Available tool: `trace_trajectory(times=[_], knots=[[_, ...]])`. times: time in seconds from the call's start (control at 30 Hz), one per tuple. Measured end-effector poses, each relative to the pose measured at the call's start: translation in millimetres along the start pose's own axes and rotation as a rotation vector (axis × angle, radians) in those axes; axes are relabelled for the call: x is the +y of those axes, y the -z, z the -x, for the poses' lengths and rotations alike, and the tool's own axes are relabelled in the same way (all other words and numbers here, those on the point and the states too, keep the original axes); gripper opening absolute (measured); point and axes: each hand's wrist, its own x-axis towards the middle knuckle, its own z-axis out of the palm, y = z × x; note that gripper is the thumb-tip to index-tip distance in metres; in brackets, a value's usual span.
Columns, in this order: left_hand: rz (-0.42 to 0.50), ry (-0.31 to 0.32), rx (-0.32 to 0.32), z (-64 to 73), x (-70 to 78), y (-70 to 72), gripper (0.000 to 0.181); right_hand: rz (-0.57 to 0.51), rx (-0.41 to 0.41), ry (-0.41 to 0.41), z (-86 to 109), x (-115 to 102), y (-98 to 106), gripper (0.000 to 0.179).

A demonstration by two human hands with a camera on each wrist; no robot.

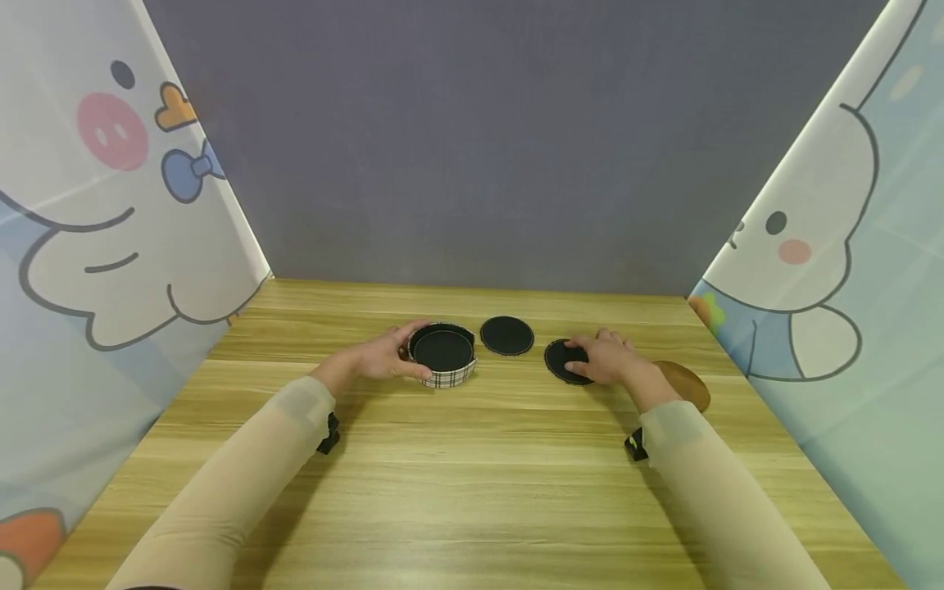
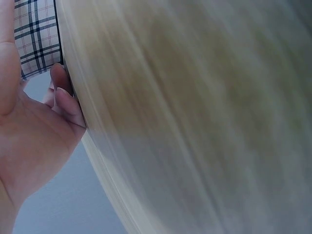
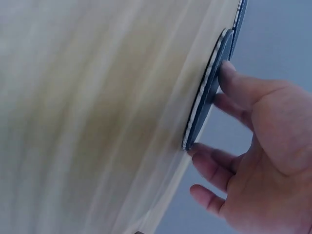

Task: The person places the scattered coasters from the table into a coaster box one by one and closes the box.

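- Foreground: two pale sleeves [image 1: 243,459] reach forward over the wood-grained desk [image 1: 479,475], each with a black wrist device [image 1: 329,434] at the cuff.
- Right of centre: a brown oval piece [image 1: 686,385] lies on the desk, partly covered by the right forearm; its visible long axis slants from far left to near right.
- Left hand [image 1: 385,354]: the thumb lies along the near wall of a plaid round holder [image 1: 447,378] and the other fingers curve behind its far left side, gripping it between them.
- Holder: stands on the desk left of the discs, its mouth and black interior facing upward. Its outline is circular, all widths alike; the gap in its wall faces right, toward the discs.
- Right hand [image 1: 608,358]: the fingers are bent and parted, touching the right part of the near black disc [image 1: 558,362]; whether they pinch its rim cannot be told.
- Near black disc: lies flat, dark face upward, circular; viewed nearly edge-on from the right wrist, its long axis runs obliquely along the desk, with pale stitching at the rim.
- Far black disc [image 1: 507,336]: flat, likewise circular, between the holder and the near disc, slightly farther back.
- Background: a grey panel [image 1: 479,147] rises behind the desk.
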Motion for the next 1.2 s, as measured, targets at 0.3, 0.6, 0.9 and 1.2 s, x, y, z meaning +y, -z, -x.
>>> trace_trajectory(times=[0.3,0.6,0.9,1.2], knots=[[0.0,0.002,0.004,-0.3,-0.9,-0.5,0.112,-0.053,0.038,0.022,2.1,4,-9,0.068],[0.002,0.008,0.004,-1.2,-1.0,-1.6,0.111,-0.101,0.005,0.165,-0.6,13,-8,0.06],[-0.004,0.013,0.006,1.1,2.3,0.8,0.112,-0.074,-0.059,0.176,1.6,16,-1,0.085],[-0.007,0.014,0.002,1.9,2.3,0.0,0.111,-0.048,0.002,0.221,5.1,14,-5,0.084]])
